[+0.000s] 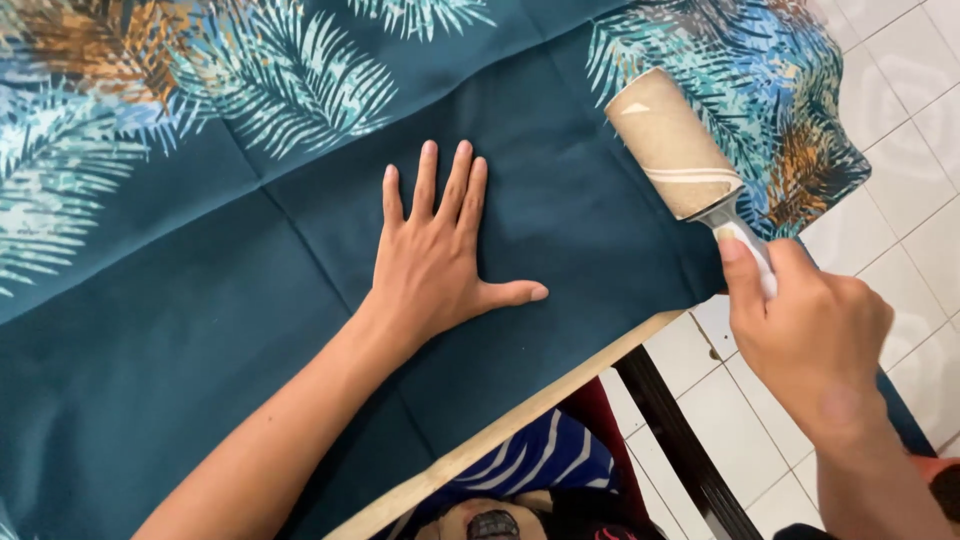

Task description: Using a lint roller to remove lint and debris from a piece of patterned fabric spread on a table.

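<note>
A dark teal cloth (200, 330) with a palm-leaf print along its far side lies spread over a table. My left hand (440, 250) rests flat on it, palm down, fingers apart. My right hand (810, 330) grips the white handle of a lint roller (675, 145). The roller's beige cylinder lies on the cloth near its right end, over the leaf print.
The table's light wooden edge (500, 435) runs diagonally below the cloth. White floor tiles (900, 90) show on the right. Under the table edge are a dark bar (680, 440) and striped blue and white fabric (545, 460).
</note>
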